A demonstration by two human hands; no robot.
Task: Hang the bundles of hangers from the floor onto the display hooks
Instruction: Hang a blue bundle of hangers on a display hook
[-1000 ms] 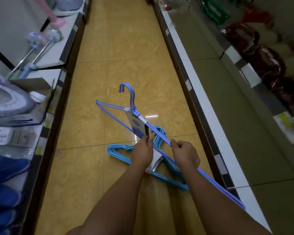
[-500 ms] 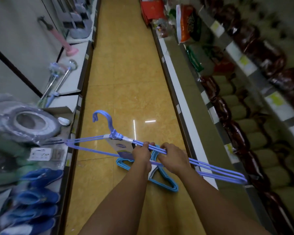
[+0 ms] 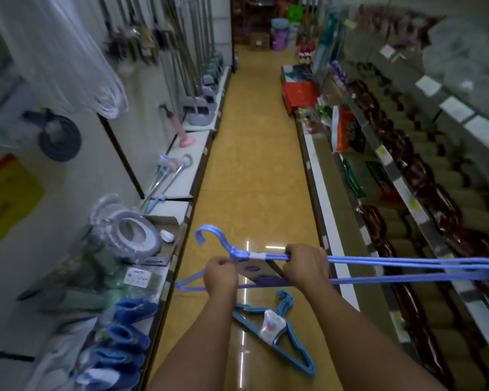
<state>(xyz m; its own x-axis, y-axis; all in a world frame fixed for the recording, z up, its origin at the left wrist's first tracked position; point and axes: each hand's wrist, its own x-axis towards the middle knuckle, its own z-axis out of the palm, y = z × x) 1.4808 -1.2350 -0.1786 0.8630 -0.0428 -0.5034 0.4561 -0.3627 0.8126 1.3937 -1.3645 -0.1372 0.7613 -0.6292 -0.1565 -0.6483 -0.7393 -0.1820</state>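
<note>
Both hands grip one bundle (image 3: 378, 266) lying level across the aisle: right hand (image 3: 305, 263) by the neck, left hand (image 3: 220, 276) nearer the hooks (image 3: 209, 235), which point left. Another bundle (image 3: 274, 331) lies on the floor (image 3: 254, 165).

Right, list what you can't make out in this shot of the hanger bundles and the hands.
Head view:
- Periwinkle hanger bundle: hanger count, strands overlap; label print blurred and partly behind the right hand.
- Left hand: fingertips hidden, so its exact grip is unclear.
- Teal hanger bundle on the floor: tag print too small.
- Display hooks for hanging: lost in motion blur along the left wall.
</note>
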